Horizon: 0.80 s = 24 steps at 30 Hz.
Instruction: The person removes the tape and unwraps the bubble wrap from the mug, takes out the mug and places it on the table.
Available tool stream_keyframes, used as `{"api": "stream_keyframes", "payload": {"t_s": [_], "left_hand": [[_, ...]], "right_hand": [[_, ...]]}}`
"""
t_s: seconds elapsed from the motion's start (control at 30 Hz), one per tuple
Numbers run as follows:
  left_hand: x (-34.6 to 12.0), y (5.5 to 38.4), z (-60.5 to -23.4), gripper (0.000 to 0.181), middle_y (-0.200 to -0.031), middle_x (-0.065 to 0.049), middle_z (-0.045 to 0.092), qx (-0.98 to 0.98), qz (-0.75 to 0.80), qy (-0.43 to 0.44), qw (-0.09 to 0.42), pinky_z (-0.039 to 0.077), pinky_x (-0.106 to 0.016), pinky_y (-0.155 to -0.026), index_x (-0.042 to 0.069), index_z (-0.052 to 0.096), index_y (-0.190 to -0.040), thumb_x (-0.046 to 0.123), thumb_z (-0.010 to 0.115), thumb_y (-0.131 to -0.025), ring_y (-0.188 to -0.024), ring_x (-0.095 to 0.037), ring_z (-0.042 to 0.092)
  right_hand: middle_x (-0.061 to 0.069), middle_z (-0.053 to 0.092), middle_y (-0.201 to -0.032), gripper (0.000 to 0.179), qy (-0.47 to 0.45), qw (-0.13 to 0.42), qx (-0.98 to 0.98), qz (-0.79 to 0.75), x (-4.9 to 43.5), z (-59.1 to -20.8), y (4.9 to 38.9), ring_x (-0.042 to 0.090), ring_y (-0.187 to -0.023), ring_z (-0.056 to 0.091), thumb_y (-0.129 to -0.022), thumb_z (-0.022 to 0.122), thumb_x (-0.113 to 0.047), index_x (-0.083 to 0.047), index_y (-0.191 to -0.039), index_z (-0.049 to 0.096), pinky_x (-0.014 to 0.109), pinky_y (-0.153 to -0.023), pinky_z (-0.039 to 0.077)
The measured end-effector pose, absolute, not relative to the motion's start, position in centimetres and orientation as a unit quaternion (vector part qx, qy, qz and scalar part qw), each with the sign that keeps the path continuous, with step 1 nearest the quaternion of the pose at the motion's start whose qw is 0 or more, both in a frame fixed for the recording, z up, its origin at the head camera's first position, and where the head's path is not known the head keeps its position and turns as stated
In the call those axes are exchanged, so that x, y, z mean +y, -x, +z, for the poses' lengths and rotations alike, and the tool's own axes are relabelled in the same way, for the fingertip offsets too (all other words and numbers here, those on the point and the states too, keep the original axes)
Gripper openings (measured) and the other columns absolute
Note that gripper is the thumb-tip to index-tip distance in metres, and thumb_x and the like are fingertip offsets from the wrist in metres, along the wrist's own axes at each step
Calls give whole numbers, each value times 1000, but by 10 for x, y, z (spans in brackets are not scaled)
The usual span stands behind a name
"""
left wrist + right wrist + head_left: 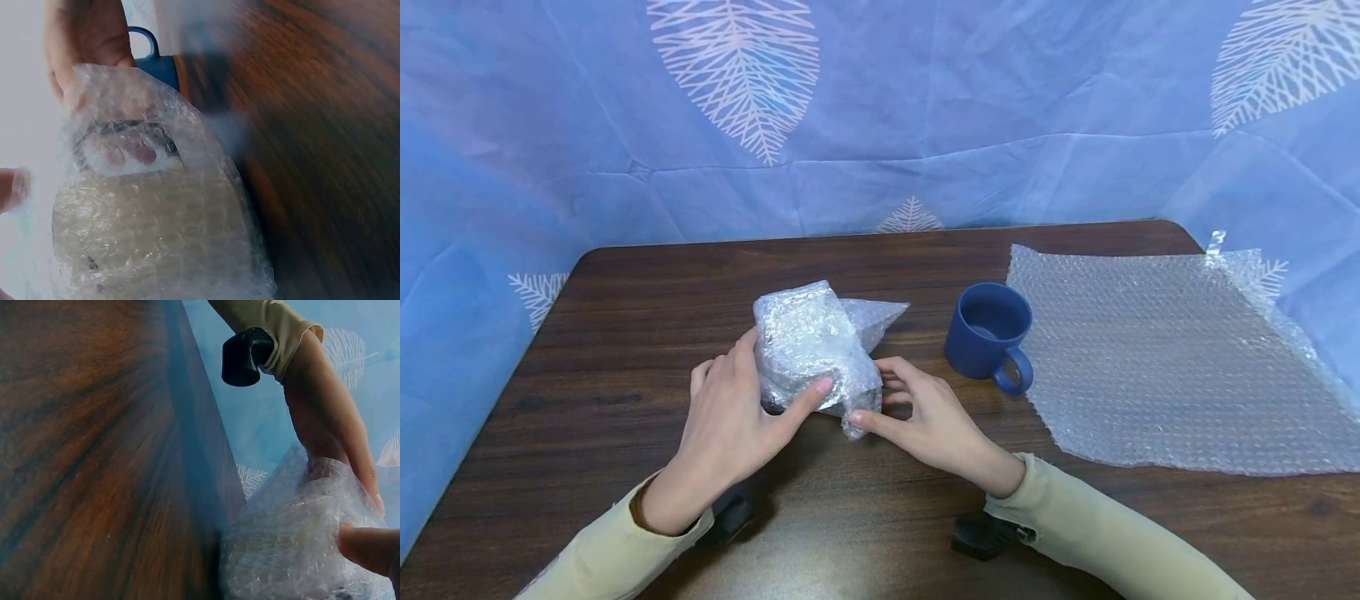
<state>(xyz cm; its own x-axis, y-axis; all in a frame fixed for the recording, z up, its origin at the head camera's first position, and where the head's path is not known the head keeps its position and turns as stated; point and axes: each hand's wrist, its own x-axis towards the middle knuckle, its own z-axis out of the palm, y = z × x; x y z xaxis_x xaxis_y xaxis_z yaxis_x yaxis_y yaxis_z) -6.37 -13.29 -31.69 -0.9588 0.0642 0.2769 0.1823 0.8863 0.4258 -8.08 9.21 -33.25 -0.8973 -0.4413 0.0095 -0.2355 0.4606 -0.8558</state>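
A bundle of bubble wrap (801,333) lies on the table, folded over on itself. Through its layers in the left wrist view, a pale thing (156,231) with a dark rim shows, its exact kind blurred by the wrap. My left hand (730,429) holds the bundle from the left, fingers along its side and thumb on top. At the near right end, my right hand (936,421) pinches a gathered corner of the wrap between thumb and fingers. A loose pointed flap (876,317) sticks out at the far right of the bundle.
A blue mug (973,354) stands upright right of the bundle, handle toward the near right. Beyond it, a flat sheet of bubble wrap (1165,367) reaches over the table's right edge. Blue cloth (880,108) with white leaf prints hangs behind the dark wooden table (625,333).
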Motion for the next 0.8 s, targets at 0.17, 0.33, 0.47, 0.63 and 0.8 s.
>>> {"api": "stream_keyframes", "payload": {"t_s": [0.17, 0.33, 0.47, 0.63, 0.8], "left_hand": [[-131, 61, -317, 115, -138, -31, 44, -960, -220, 67, 159, 28, -57, -100, -11, 23, -146, 69, 65, -74, -123, -42, 45], [-130, 61, -315, 121, -155, -23, 24, -950, -210, 134, 189, 17, -60, -109, -5, 21, -149, 66, 73, -66, -143, -37, 23], [-129, 61, -310, 99, -157, -16, 25, -938, -193, 230, 174, 16, -56, -114, 0, 28, -148, 39, 78, -73, -146, -30, 20], [-125, 64, -304, 69, -150, -13, 39, -920, -189, 307, 155, 21, -48, -116, 2, 42, -143, 12, 68, -80, -143, -27, 29], [-119, 66, -302, 51, -145, -14, 47, -906, -177, 353, 151, 25, -41, -116, 1, 51, -136, 13, 64, -89, -140, -26, 36]], "right_hand": [[16, 58, -129, 56, 191, 109, 846, -485, 91, -332, 82, 29, -110, 64, -84, 74, -26, -3, -130, 52, 35, -89, 53], [18, 57, -130, 55, 192, 111, 844, -488, 92, -332, 82, 31, -111, 63, -85, 74, -23, -2, -131, 51, 36, -89, 53], [18, 57, -131, 56, 193, 110, 843, -490, 92, -331, 82, 31, -111, 63, -85, 74, -22, -1, -131, 51, 35, -88, 53], [20, 57, -130, 55, 198, 111, 841, -492, 91, -331, 83, 32, -111, 63, -85, 73, -22, 0, -130, 51, 33, -88, 54], [21, 59, -127, 54, 199, 110, 841, -490, 91, -332, 83, 33, -109, 64, -86, 73, -21, 2, -130, 51, 35, -85, 55]]}}
